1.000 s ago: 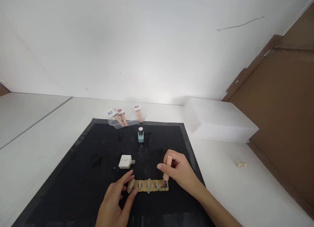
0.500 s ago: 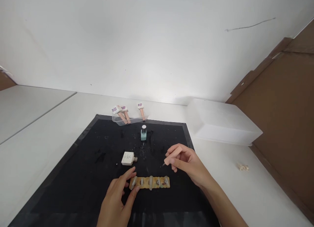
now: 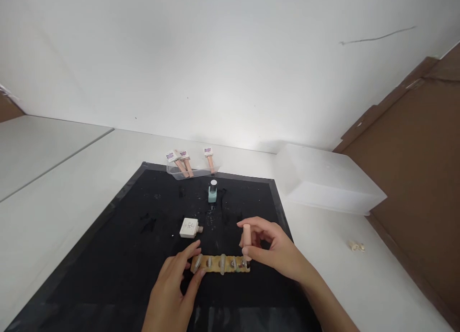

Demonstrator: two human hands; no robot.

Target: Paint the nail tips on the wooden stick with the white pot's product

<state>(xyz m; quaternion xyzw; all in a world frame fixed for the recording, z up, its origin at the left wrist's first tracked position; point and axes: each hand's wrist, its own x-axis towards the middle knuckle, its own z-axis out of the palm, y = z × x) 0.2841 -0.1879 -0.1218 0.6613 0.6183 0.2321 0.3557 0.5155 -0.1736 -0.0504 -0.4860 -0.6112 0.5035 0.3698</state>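
Note:
A tan strip (image 3: 215,266) carrying several false nail tips lies on the black mat (image 3: 136,255). My left hand (image 3: 172,293) pinches the strip's left end and steadies it. My right hand (image 3: 275,250) holds a pale pink brush cap (image 3: 247,236) upright, its lower end over the rightmost nail tip. A beige bottle (image 3: 189,227) lies on its side just beyond the strip. A mint polish bottle (image 3: 212,192) stands farther back.
A clear tray (image 3: 190,171) with three pink-handled bottles sits at the mat's far edge. A translucent plastic box (image 3: 327,178) rests at the right, brown cardboard (image 3: 413,169) behind it. A small pale object (image 3: 355,246) lies on the white table.
My right hand, which had lifted the brush away from the strip, has come back down with the cap upright over the rightmost nail tip. My left hand stays on the strip.

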